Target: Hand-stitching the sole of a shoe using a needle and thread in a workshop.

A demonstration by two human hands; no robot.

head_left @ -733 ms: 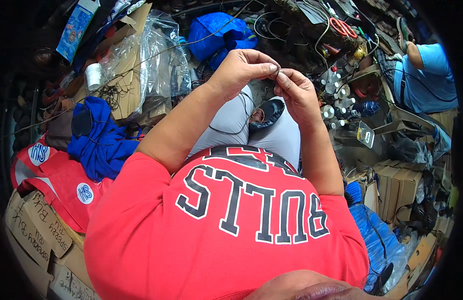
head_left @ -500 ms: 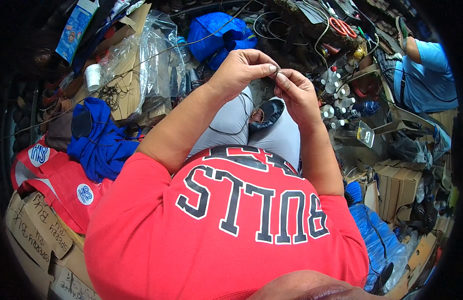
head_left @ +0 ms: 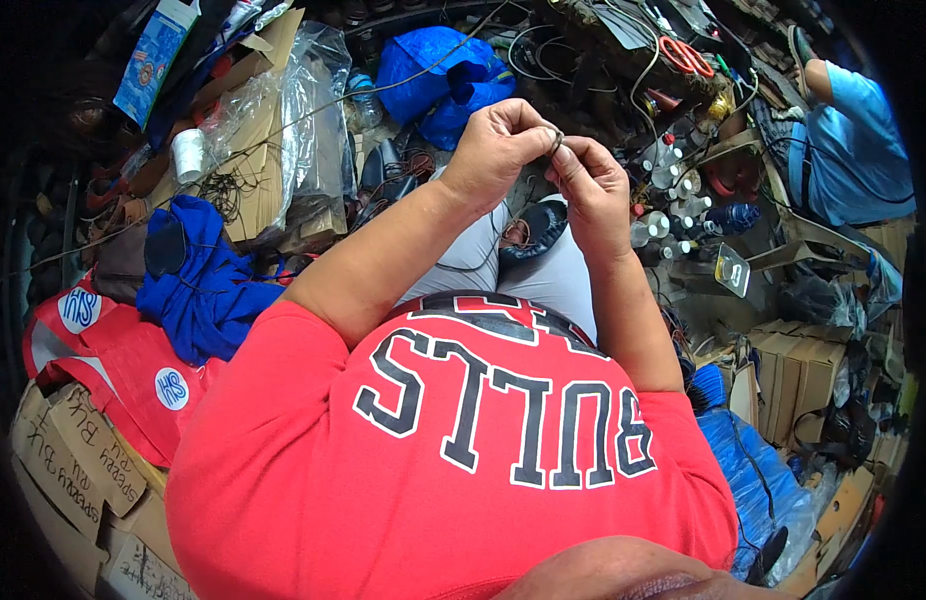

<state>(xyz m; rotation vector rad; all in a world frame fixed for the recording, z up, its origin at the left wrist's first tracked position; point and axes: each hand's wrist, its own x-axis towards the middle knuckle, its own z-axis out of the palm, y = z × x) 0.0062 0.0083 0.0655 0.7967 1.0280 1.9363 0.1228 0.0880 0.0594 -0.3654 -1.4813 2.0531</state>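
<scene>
My left hand [head_left: 495, 150] and my right hand [head_left: 595, 188] meet fingertip to fingertip above my knees. Both are closed in a pinch on a thin dark thread [head_left: 557, 143], of which only a short dark bit shows between the fingers. Any needle or thread end there is too small to make out. Below the hands, a dark shoe [head_left: 539, 230] rests between my grey-clad thighs, its opening showing brown inside. A dark strand also trails over my left thigh, partly behind my forearm.
Blue bags [head_left: 445, 80] lie ahead, beside clear plastic [head_left: 318, 140] over cardboard. Several small bottles [head_left: 673, 210] stand to the right, below orange-handled scissors [head_left: 686, 56]. Blue cloth [head_left: 198, 290] and a white cup [head_left: 188, 155] are at left. Another person in light blue [head_left: 853, 150] sits at far right.
My hands stay pinched together, with the left fingers shifted slightly and a bit more of the dark thread showing between the fingertips. The right forearm has moved a little left.
</scene>
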